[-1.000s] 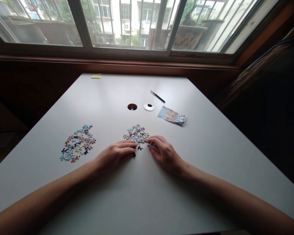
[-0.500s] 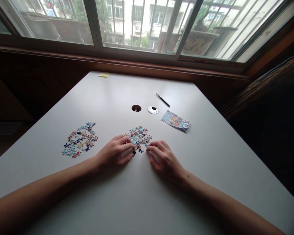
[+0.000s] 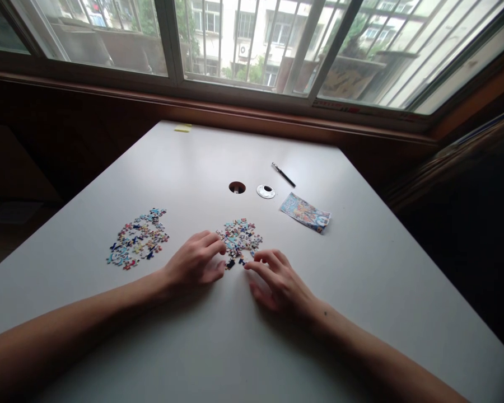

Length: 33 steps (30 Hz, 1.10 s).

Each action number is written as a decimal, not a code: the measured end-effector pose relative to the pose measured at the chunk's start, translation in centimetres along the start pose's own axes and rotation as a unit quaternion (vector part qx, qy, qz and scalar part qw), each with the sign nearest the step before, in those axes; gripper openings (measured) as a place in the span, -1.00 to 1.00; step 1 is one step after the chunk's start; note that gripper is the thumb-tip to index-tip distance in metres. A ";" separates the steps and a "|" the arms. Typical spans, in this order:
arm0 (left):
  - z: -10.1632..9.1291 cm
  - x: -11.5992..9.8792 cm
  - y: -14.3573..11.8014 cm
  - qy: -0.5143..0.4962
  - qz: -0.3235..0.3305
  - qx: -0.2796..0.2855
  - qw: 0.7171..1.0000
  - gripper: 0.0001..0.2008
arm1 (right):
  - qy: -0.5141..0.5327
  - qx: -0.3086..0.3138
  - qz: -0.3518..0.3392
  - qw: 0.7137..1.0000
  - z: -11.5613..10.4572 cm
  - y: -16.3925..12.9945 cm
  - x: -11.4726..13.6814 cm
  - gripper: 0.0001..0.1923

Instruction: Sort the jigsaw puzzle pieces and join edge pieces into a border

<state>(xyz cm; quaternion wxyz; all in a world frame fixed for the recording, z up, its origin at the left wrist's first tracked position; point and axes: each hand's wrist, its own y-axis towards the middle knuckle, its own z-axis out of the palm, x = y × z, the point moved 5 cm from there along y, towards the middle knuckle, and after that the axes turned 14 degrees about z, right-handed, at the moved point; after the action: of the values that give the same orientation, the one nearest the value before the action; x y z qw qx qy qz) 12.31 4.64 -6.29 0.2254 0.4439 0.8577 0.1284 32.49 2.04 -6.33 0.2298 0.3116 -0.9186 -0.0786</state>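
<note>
A loose pile of small jigsaw puzzle pieces (image 3: 240, 236) lies on the white table between my hands. My left hand (image 3: 201, 257) rests at the pile's left edge, fingers curved and thumb apart from them, with nothing visible in the gap. At the lower right edge of the pile is my right hand (image 3: 275, 279); its index finger reaches out to a small dark piece (image 3: 242, 262), and the thumb is held apart below. A darker piece (image 3: 230, 264) lies just right of my left fingertips. Farther left sits a second spread of jigsaw pieces (image 3: 138, 239).
A printed picture sheet (image 3: 306, 212) lies right of the pile. Behind it are a black pen (image 3: 284, 174), a round metal cover (image 3: 266, 191) and a cable hole (image 3: 237, 188) in the table (image 3: 185, 179). A yellow sticky note (image 3: 183, 128) is at the far edge, below the window.
My right hand has spread its thumb and index finger and shifted slightly down toward the near pieces. My left fingers have drawn back a little from the pile. The view has tilted slightly.
</note>
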 end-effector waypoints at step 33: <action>-0.5 4.0 -0.5 -0.039 -0.109 -0.053 0.992 -0.82 | 0.006 0.045 0.039 0.998 0.8 0.3 -0.6 -0.90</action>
<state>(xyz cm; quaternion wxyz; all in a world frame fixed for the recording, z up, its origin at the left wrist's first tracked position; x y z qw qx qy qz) 9.69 7.66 -7.14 0.2943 0.3396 0.8837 0.1312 32.39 2.63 -7.14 0.2237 0.2859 -0.9314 -0.0267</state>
